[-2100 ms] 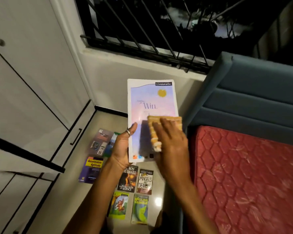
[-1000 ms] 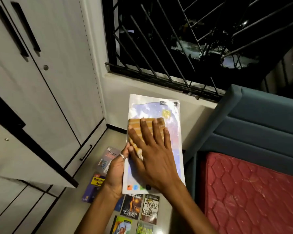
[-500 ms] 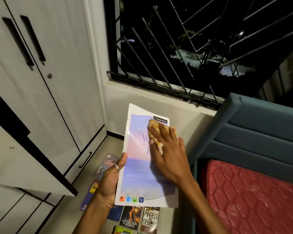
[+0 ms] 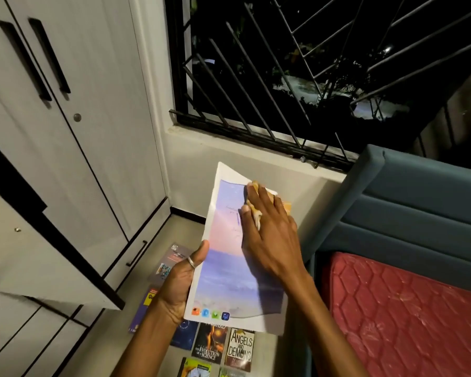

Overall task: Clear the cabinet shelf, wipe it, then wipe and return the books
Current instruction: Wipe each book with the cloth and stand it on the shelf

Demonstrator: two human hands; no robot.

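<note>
While the notebook is held up above the floor, tilted, in front of the wall below the barred window, the left hand grips its left edge, thumb on the cover. Flat on the notebook's upper right part, the right hand presses an orange cloth against the cover with straight fingers. Below the notebook, several books lie face up on the floor. Left of the notebook stands a white cabinet with an open door; right of it, a blue headboard and a red mattress.
</note>
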